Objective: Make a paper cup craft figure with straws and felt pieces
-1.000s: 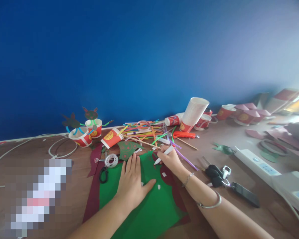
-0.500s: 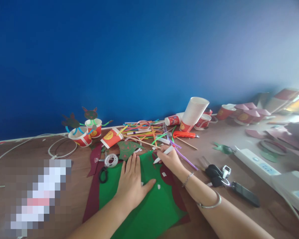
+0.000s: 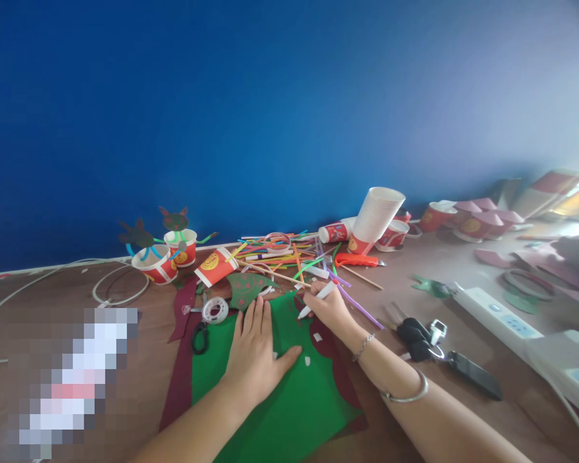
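Under my left hand lies a sheet of green paper; the hand rests flat on it, fingers stretched and thumb apart. My right hand grips a white marker pen, its red tip down at the sheet's upper right part. Dark red paper shows from beneath the green sheet on both sides. Just beyond my left fingertips is a cut green paper piece with reddish drawn marks. A tape roll and black-handled scissors lie left of that hand.
Colourful pipe cleaners lie heaped by the blue wall. A leaning stack of paper cups and an orange utility knife are behind my right hand. Keys and a power strip lie right. Decorated cups stand left.
Both hands keep nearly the same place. Any shift of the marker pen on the paper is too slight to make out.
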Tool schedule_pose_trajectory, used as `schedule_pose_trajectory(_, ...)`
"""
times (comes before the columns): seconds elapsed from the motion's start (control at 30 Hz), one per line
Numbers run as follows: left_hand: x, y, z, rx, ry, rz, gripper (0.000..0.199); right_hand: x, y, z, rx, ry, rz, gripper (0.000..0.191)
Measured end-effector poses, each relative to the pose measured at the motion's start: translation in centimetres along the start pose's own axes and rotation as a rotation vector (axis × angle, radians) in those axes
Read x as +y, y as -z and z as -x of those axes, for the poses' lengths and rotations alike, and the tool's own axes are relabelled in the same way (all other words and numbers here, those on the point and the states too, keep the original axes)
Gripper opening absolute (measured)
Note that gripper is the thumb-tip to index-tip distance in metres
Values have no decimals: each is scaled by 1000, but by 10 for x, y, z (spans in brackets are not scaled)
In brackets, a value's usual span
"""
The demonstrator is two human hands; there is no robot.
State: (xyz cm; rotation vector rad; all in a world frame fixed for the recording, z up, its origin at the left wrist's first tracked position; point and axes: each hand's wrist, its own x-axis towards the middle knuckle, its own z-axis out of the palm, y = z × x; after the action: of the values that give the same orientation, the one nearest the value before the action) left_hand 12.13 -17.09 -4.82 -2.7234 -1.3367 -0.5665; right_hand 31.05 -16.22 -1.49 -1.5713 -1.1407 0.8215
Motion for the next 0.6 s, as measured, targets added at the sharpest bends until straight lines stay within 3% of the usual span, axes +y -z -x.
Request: schedule_pose_trajectory(0.6, 1, 1, -1, -18, 8, 3, 90, 0, 0, 0, -16, -16, 8, 21)
